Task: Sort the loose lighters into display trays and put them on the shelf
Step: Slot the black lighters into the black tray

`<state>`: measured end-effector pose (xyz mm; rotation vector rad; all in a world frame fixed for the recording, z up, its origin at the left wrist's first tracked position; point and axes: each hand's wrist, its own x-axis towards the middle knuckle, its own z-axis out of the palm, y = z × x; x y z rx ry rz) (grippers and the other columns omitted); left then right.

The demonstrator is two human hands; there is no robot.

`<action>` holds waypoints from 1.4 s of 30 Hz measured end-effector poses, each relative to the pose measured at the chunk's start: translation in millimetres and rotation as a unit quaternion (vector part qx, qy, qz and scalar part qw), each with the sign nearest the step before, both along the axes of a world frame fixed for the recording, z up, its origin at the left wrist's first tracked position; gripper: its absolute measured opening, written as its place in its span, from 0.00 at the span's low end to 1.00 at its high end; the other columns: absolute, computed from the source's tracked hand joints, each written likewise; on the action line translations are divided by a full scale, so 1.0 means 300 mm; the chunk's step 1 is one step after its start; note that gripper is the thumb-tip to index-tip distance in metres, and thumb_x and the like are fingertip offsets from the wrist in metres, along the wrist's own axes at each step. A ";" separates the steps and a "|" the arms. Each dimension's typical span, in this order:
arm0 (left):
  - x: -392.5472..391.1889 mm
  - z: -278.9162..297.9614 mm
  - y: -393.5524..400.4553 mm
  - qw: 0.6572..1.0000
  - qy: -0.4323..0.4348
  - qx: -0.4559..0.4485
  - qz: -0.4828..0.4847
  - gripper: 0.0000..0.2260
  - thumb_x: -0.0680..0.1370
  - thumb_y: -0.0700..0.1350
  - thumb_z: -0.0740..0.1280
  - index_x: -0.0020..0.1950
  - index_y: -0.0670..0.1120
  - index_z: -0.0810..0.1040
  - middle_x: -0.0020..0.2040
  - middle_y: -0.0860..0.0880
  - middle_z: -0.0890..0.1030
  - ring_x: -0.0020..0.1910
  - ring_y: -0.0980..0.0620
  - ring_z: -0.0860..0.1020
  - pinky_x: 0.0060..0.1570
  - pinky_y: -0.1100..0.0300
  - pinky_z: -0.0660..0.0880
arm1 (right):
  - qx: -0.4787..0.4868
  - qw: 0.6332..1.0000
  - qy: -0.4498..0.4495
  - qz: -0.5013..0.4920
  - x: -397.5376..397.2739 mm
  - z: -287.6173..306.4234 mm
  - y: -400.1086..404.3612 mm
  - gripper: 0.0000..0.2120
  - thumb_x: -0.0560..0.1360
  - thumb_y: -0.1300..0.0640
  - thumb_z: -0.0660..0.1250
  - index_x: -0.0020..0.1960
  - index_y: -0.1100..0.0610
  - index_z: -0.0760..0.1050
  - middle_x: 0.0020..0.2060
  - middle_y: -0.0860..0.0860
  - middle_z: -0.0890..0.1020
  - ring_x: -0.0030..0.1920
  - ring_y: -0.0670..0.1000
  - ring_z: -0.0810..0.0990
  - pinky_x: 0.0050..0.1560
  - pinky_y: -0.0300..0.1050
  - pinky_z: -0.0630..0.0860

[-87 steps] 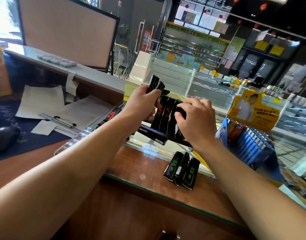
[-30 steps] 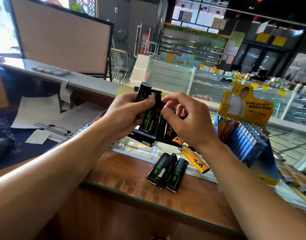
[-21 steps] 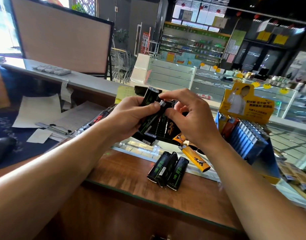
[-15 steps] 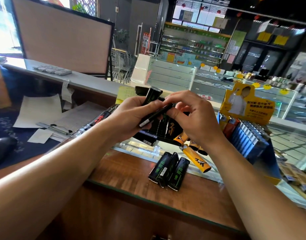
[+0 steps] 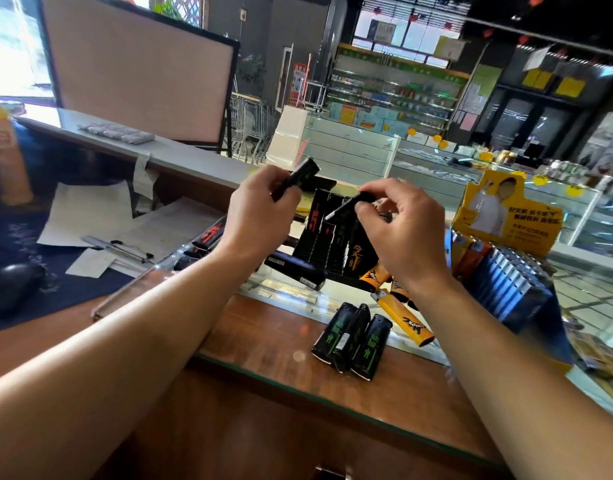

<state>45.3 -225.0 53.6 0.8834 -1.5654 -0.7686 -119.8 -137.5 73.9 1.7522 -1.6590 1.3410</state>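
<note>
Both hands are raised over the table (image 5: 263,327) at the centre of the frame. The left hand (image 5: 260,216) has its fingers clamped on a black lighter (image 5: 300,176), which projects up and to the right from the fist. The right hand (image 5: 405,233) pinches a second lighter (image 5: 345,207) between thumb and forefinger; this one is tilted, its lower end pointing down and to the left. The two hands are apart.

Directly behind and below the hands stands a black tray (image 5: 327,244), its upright slots holding lighters with red, green and orange markings. One black lighter (image 5: 294,270) lies flat just in front of the tray, at its lower left.

Lower centre: three black lighters with green print (image 5: 352,337) lie side by side, touching, on the wooden part of the table. Just to their right, a yellow lighter (image 5: 404,318) lies on the glass top, angled toward the lower right. More orange lighters (image 5: 374,278) lie just above it, partly hidden by the right wrist.

At the right of the frame stands a blue display box (image 5: 506,289) filled with rows of lighters, with a yellow card header (image 5: 506,216). At the left lie loose papers (image 5: 90,216) and a pen (image 5: 125,249).
</note>
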 end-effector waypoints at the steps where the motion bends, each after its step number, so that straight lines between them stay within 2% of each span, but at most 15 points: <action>1: 0.002 0.003 0.007 1.000 -0.004 -0.017 0.002 0.04 0.76 0.45 0.67 0.49 0.49 0.80 0.38 0.52 0.80 0.36 0.49 0.78 0.40 0.54 0.75 | 0.006 1.000 0.018 -0.009 0.000 -0.004 -0.006 0.07 0.75 0.56 0.70 0.52 0.52 0.82 0.43 0.47 0.84 0.43 0.51 0.79 0.45 0.46 0.75; 4: 0.005 0.011 0.018 0.999 -0.005 -0.034 0.008 0.04 0.75 0.44 0.70 0.50 0.50 0.79 0.43 0.54 0.82 0.38 0.51 0.81 0.40 0.57 0.77 | 0.017 0.997 0.059 -0.047 0.007 -0.015 -0.014 0.08 0.75 0.56 0.69 0.54 0.52 0.81 0.42 0.45 0.82 0.46 0.52 0.74 0.45 0.43 0.66; 6: 0.007 0.012 0.018 0.999 -0.013 -0.037 0.016 0.05 0.74 0.43 0.72 0.47 0.49 0.79 0.43 0.54 0.82 0.40 0.51 0.82 0.42 0.56 0.78 | 0.019 0.994 0.081 -0.076 0.017 -0.019 -0.021 0.07 0.75 0.56 0.69 0.53 0.52 0.80 0.40 0.47 0.81 0.47 0.54 0.74 0.46 0.45 0.65; 10: 0.015 0.012 0.023 0.999 -0.015 -0.044 0.008 0.06 0.72 0.41 0.74 0.46 0.49 0.82 0.42 0.53 0.83 0.39 0.53 0.83 0.45 0.52 0.81 | -0.001 0.983 0.134 -0.122 0.039 -0.036 -0.042 0.06 0.72 0.59 0.72 0.48 0.52 0.80 0.38 0.49 0.83 0.46 0.58 0.77 0.49 0.47 0.61; 13: 0.020 0.017 0.032 0.998 -0.022 -0.049 0.014 0.05 0.72 0.42 0.75 0.45 0.49 0.83 0.39 0.54 0.84 0.36 0.55 0.83 0.44 0.54 0.81 | -0.018 0.972 0.168 -0.160 0.036 -0.057 -0.058 0.06 0.69 0.60 0.74 0.45 0.53 0.81 0.37 0.48 0.83 0.43 0.57 0.77 0.49 0.48 0.60; 17: 0.021 0.025 0.041 0.998 -0.037 -0.050 0.022 0.05 0.72 0.44 0.75 0.46 0.49 0.83 0.36 0.56 0.81 0.37 0.54 0.82 0.43 0.58 0.79 | -0.002 0.962 0.181 -0.204 0.017 -0.074 -0.062 0.07 0.70 0.57 0.72 0.48 0.52 0.83 0.43 0.48 0.85 0.47 0.57 0.76 0.49 0.49 0.65; 21: 0.020 0.023 0.040 0.999 -0.026 -0.039 -0.005 0.04 0.73 0.43 0.74 0.45 0.50 0.81 0.38 0.55 0.83 0.38 0.59 0.82 0.43 0.58 0.80 | 0.068 0.966 0.168 -0.183 0.004 -0.082 -0.048 0.15 0.71 0.51 0.69 0.57 0.51 0.82 0.53 0.48 0.84 0.54 0.58 0.74 0.55 0.52 0.69; 23: 0.016 0.019 0.034 0.999 -0.011 -0.024 -0.027 0.04 0.74 0.42 0.72 0.47 0.48 0.80 0.41 0.53 0.84 0.40 0.58 0.83 0.47 0.53 0.82 | 0.113 0.967 0.153 -0.170 -0.006 -0.078 -0.041 0.21 0.71 0.48 0.65 0.62 0.51 0.80 0.57 0.48 0.82 0.59 0.58 0.73 0.59 0.53 0.68; 25: 0.014 0.016 0.030 0.999 0.000 -0.009 -0.041 0.05 0.74 0.41 0.71 0.48 0.47 0.78 0.43 0.50 0.84 0.41 0.54 0.84 0.48 0.48 0.82 | 0.148 0.966 0.142 -0.157 -0.013 -0.074 -0.036 0.25 0.72 0.46 0.63 0.67 0.51 0.76 0.62 0.49 0.79 0.62 0.57 0.70 0.62 0.52 0.66; 29: 0.016 0.011 0.025 0.998 0.020 -0.002 -0.057 0.06 0.73 0.41 0.70 0.46 0.46 0.74 0.43 0.48 0.82 0.40 0.47 0.85 0.43 0.43 0.82 | 0.163 0.970 0.125 -0.133 -0.028 -0.064 -0.027 0.24 0.74 0.47 0.67 0.69 0.51 0.74 0.65 0.49 0.76 0.65 0.56 0.67 0.65 0.50 0.64; 36: 0.007 0.019 0.041 0.995 0.009 0.018 -0.097 0.08 0.76 0.34 0.68 0.53 0.41 0.72 0.45 0.48 0.75 0.45 0.41 0.83 0.39 0.49 0.83 | 0.193 0.966 0.116 -0.127 -0.029 -0.063 -0.023 0.26 0.74 0.44 0.67 0.71 0.49 0.71 0.66 0.49 0.74 0.66 0.55 0.66 0.65 0.48 0.63; 38: 0.003 0.019 0.046 0.994 -0.021 0.003 -0.103 0.09 0.76 0.33 0.68 0.53 0.42 0.72 0.44 0.51 0.76 0.43 0.46 0.84 0.40 0.51 0.83 | 0.189 0.968 0.114 -0.121 -0.031 -0.062 -0.020 0.26 0.74 0.45 0.67 0.70 0.50 0.72 0.65 0.49 0.75 0.66 0.55 0.66 0.65 0.47 0.62; 42: -0.001 0.016 0.055 0.992 -0.080 -0.037 -0.086 0.11 0.74 0.35 0.71 0.52 0.48 0.77 0.43 0.57 0.80 0.36 0.65 0.81 0.37 0.70 0.76 | 0.143 0.983 0.089 -0.075 -0.024 -0.047 -0.006 0.22 0.74 0.48 0.68 0.67 0.52 0.75 0.63 0.48 0.76 0.64 0.53 0.67 0.62 0.41 0.61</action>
